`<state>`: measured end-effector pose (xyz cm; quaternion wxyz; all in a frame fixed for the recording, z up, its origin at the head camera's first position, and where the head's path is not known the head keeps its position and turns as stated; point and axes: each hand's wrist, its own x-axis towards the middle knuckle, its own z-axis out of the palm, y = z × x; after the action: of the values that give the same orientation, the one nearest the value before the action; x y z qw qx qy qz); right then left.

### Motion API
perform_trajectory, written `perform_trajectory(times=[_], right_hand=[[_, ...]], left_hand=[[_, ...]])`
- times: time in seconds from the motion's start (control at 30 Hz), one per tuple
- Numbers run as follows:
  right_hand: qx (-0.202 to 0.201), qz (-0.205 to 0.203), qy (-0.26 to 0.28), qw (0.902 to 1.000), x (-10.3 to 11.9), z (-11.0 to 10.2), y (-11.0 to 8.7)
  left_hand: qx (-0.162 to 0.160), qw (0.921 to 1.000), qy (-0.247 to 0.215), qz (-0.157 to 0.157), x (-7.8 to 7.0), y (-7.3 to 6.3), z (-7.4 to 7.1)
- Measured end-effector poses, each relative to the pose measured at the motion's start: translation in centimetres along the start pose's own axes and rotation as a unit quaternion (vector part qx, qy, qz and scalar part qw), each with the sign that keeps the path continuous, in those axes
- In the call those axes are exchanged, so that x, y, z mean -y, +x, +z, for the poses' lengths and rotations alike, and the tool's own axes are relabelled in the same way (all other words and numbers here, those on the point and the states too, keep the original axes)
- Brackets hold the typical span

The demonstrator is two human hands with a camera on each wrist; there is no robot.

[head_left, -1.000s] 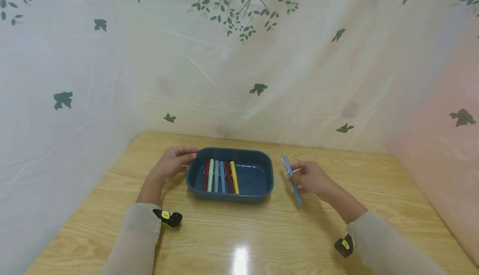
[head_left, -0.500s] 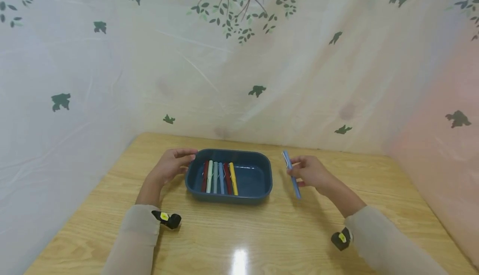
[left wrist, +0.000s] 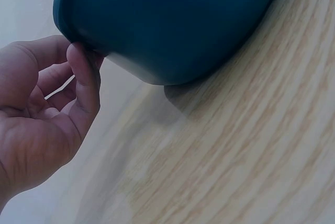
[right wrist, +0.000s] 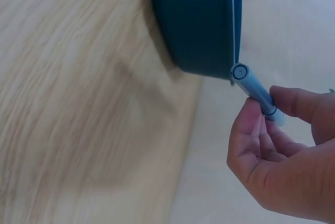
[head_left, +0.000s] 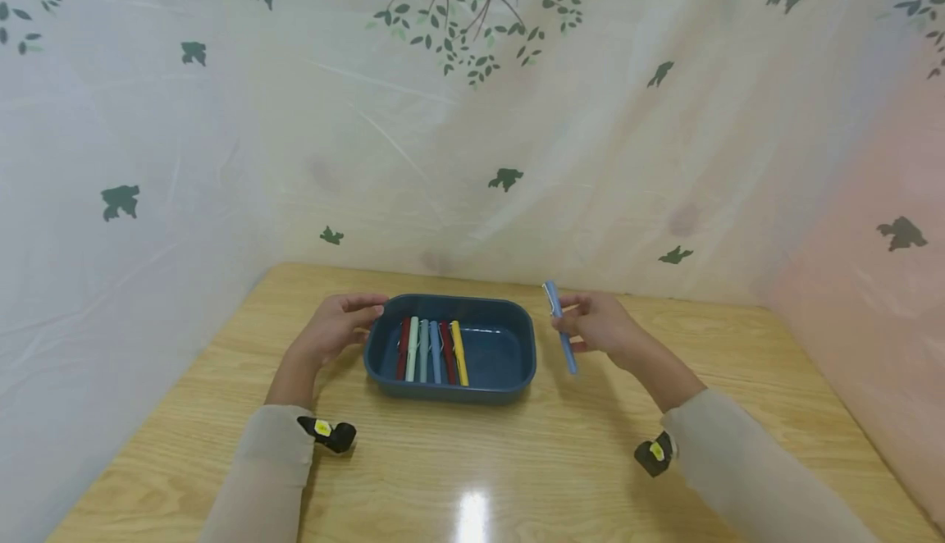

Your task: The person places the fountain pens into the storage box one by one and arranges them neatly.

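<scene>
A dark blue plastic box sits on the table. Side by side in its left part lie several pens: dark red, pale green, teal, blue and yellow. My left hand holds the box's left end by the rim, thumb and fingers right at its edge in the left wrist view. Between thumb and fingers of my right hand is a light blue pen with a clip. It is tilted, raised over the table just right of the box.
The wooden table has bare wood in front of the box. A pale curtain with leaf and bird prints stands behind the table and along both sides. Each sleeve carries a small black camera.
My right hand has moved left and away from me with the light blue pen, nearer the box. My left hand stays at the box, and the pens inside lie as before.
</scene>
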<state>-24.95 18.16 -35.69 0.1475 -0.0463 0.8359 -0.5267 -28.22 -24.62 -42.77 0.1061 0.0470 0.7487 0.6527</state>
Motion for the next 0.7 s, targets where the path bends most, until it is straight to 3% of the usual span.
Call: perform_trajectory(times=[0.7], right_hand=[[-0.001,0.011,0.015,0.9998,3.2,4.1,2.0]], left_hand=[[0.001,0.9999,0.009,0.004,0.1,0.1,0.0]])
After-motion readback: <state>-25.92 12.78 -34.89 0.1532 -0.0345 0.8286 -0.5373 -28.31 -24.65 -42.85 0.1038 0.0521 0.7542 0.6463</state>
